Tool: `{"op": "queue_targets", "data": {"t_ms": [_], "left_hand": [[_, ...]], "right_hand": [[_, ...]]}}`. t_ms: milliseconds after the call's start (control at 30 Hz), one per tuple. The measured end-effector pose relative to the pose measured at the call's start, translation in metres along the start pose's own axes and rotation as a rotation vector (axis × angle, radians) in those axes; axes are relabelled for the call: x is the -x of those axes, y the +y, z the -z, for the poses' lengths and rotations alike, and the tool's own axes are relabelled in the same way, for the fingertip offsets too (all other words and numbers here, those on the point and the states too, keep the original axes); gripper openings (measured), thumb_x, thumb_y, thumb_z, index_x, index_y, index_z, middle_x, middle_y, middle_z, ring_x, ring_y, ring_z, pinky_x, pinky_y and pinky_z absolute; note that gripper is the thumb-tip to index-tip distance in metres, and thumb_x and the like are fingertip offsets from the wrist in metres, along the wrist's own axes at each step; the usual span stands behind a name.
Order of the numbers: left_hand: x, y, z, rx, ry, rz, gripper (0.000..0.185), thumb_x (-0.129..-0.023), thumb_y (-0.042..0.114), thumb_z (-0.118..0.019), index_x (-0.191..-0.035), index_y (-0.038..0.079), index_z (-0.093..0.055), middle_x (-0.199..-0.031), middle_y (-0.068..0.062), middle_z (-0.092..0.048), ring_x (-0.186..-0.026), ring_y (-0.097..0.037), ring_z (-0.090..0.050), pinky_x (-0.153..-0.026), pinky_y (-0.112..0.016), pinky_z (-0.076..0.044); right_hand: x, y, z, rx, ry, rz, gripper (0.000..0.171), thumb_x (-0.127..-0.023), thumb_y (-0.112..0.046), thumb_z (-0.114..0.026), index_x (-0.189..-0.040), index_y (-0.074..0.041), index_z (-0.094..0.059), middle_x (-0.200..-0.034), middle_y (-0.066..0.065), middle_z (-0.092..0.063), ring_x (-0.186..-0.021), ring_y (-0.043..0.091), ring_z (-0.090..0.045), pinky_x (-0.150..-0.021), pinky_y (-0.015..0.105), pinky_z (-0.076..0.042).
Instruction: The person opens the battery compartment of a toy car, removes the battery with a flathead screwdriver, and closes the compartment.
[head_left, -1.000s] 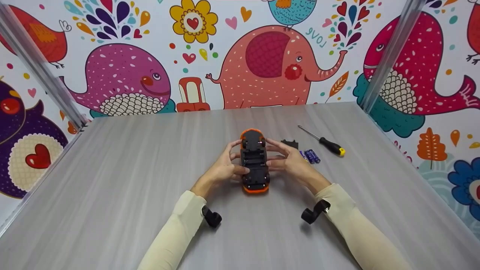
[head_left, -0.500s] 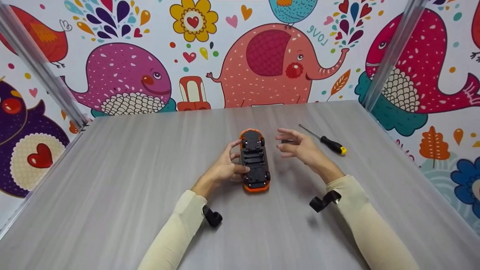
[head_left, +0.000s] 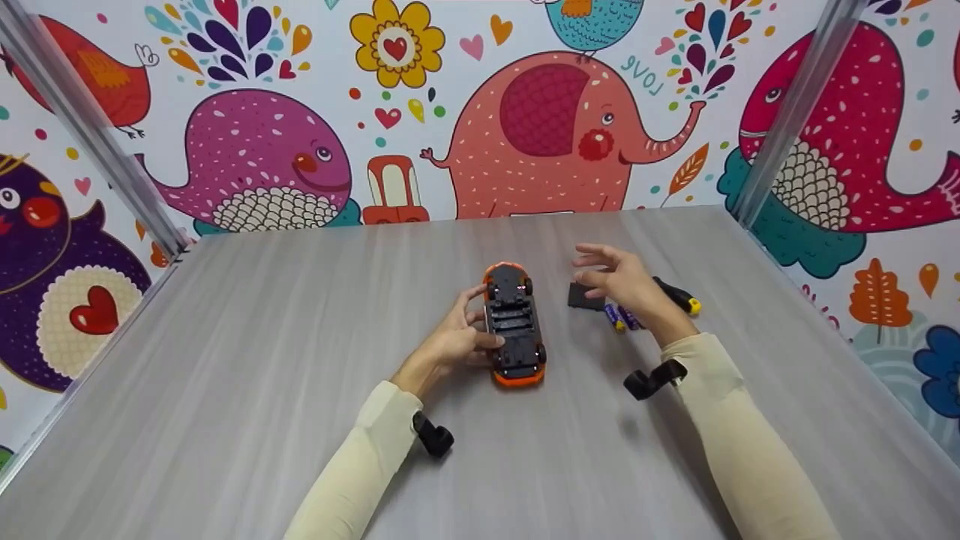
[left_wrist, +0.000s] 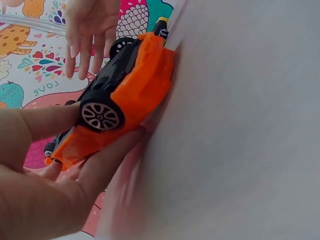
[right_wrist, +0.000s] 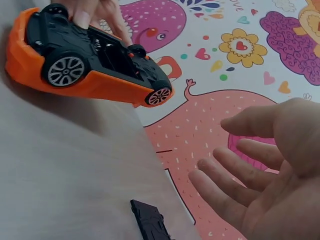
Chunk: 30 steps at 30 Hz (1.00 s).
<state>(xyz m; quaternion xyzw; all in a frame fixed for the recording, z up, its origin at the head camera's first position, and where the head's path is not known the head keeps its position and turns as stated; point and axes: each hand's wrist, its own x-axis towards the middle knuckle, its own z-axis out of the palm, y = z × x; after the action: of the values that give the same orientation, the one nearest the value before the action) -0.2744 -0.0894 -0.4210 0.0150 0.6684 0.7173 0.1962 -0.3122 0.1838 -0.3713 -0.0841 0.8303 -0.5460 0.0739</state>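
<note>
Surface: a grey wood-grain table (head_left: 225, 390) carries everything, with metal posts at its far corners.
Room: a cartoon wallpaper wall (head_left: 540, 127) of whales, an elephant, birds and flowers closes in the table on three sides.
Toy car (head_left: 513, 322): orange body, black underside, lying upside down at the middle of the table with its wheels up.
Long axis: it runs from the near edge of the table toward the far wall, tilted very slightly; I cannot tell which end is the nose.
Left hand (head_left: 454, 341): it grips the car's left flank, thumb on the underside and fingers curled along the body, as the left wrist view (left_wrist: 45, 165) also shows.
Right hand (head_left: 622, 281): off the car and holding nothing, fingers spread and relaxed, hovering to the right of the car over the small parts.
Black cover (head_left: 584, 297): a flat dark plate lying on the table just right of the car, at the right hand's fingertips.
Batteries (head_left: 621, 317): small blue cells right of the car, just beside the cover, partly under the right wrist.
Screwdriver (head_left: 679, 297): black and yellow handle, farther right of the car, beyond the right hand.
Change: a second ago both hands cradled the car; the right one has since let go and swung away rightward, while the left keeps its hold and the car lies where it was.
</note>
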Motion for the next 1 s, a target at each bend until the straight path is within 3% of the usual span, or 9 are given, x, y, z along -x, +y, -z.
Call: {"op": "queue_targets", "data": {"t_ms": [133,367,667,800,1000], "left_hand": [[-0.002,-0.001,-0.001,-0.002,0.000,0.001,0.098,-0.080,-0.019,-0.064,-0.157,0.026,-0.023,-0.145,-0.019,-0.049,-0.110,-0.032,-0.064,-0.083,-0.048,-0.061],[-0.004,-0.004,-0.003,0.006,-0.004,0.015,0.099,-0.080,-0.019,-0.064,-0.157,0.027,-0.022,-0.147,-0.020,-0.048,-0.114,-0.035,-0.063,-0.086,-0.050,-0.060],[-0.003,-0.003,-0.005,-0.001,-0.016,0.011,0.099,-0.081,-0.019,-0.065,-0.157,0.028,-0.022,-0.146,-0.020,-0.047,-0.112,-0.032,-0.064,-0.084,-0.048,-0.061],[-0.003,-0.003,-0.002,-0.013,-0.006,0.010,0.099,-0.081,-0.018,-0.065,-0.157,0.028,-0.022,-0.146,-0.020,-0.048,-0.113,-0.032,-0.064,-0.085,-0.047,-0.061],[-0.002,-0.003,0.001,-0.011,-0.007,0.005,0.098,-0.083,-0.017,-0.065,-0.158,0.027,-0.020,-0.146,-0.020,-0.047,-0.114,-0.033,-0.063,-0.085,-0.047,-0.060]], "right_hand": [[0.001,-0.003,0.005,-0.007,0.051,0.026,0.052,-0.100,-0.016,-0.059,-0.150,-0.010,-0.045,-0.144,0.019,-0.054,-0.127,0.033,-0.058,-0.095,0.033,-0.057],[-0.004,0.001,0.010,-0.021,0.091,0.004,0.048,-0.102,-0.015,-0.056,-0.148,-0.008,-0.046,-0.143,0.018,-0.056,-0.129,0.032,-0.057,-0.107,0.047,-0.050],[-0.013,0.019,0.012,0.017,0.116,-0.038,0.045,-0.102,-0.015,-0.055,-0.145,-0.003,-0.049,-0.142,0.021,-0.056,-0.130,0.035,-0.056,-0.108,0.048,-0.049],[-0.019,0.027,0.009,0.018,0.127,-0.064,0.042,-0.102,-0.015,-0.056,-0.143,-0.004,-0.053,-0.141,0.019,-0.057,-0.128,0.032,-0.057,-0.105,0.042,-0.052],[-0.030,0.036,0.000,0.049,0.159,-0.016,0.039,-0.100,-0.012,-0.058,-0.137,-0.001,-0.058,-0.135,0.022,-0.062,-0.121,0.028,-0.061,-0.083,0.019,-0.052]]}}
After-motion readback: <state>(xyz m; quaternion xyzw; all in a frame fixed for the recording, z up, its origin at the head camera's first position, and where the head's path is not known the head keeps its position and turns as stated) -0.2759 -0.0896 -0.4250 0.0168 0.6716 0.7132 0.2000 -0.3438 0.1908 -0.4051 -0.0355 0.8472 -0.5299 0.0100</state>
